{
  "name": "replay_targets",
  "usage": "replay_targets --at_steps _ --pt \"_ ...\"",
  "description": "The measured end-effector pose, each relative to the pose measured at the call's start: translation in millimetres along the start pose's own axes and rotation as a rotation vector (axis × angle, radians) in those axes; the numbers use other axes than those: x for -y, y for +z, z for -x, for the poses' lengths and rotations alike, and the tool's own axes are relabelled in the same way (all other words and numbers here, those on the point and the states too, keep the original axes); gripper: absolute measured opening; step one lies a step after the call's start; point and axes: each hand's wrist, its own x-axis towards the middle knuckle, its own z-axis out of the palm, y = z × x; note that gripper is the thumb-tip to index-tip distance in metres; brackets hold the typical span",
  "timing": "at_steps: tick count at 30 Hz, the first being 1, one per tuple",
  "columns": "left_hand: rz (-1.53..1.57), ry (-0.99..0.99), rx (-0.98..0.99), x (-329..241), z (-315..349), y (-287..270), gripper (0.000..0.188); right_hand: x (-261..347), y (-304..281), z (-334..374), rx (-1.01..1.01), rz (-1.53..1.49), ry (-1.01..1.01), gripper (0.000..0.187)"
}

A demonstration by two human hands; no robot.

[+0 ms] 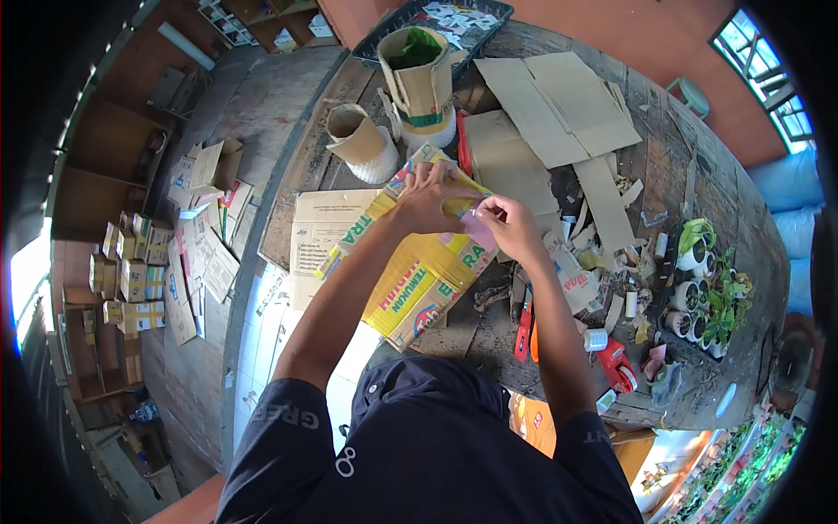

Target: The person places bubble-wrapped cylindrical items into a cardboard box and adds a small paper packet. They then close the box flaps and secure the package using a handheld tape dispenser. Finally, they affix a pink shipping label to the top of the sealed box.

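Note:
A yellow printed cardboard box (pixel 403 278) lies tilted on the table in front of my body. My left hand (pixel 428 199) grips its far part, fingers bent over the top and thumb pointing right. At the box's right side, my right hand (pixel 513 229) pinches a thin pink piece (pixel 477 230) that looks like paper or film. The pink piece lies against the box, its far end partly hidden by my fingers. Beneath the box's left side is a flat brown cardboard sheet (pixel 316 218).
Two cardboard tubes (pixel 356 133) with white wrapped bases stand beyond the box. Flat cardboard (pixel 567 105) and scraps cover the right side. A red tape dispenser (pixel 617 367), a red-handled tool (pixel 524 332) and potted seedlings (pixel 694 297) sit farther right. A black basket (pixel 489 10) is at the back.

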Motion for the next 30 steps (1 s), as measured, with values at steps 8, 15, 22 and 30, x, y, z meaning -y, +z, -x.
replay_targets --at_steps 8,15,22,30 --pt "0.003 0.039 -0.103 5 3 9 0.071 11 33 -8 -0.141 0.231 0.086 0.011" --pt "0.019 0.054 -0.151 7 3 12 0.069 9 38 -8 -0.163 0.168 0.108 0.009" --pt "0.014 0.045 -0.136 10 1 15 0.062 14 50 -13 -0.25 0.453 0.186 0.012" --pt "0.057 0.038 -0.096 13 0 16 0.059 32 49 -19 -0.215 0.523 0.294 0.013"
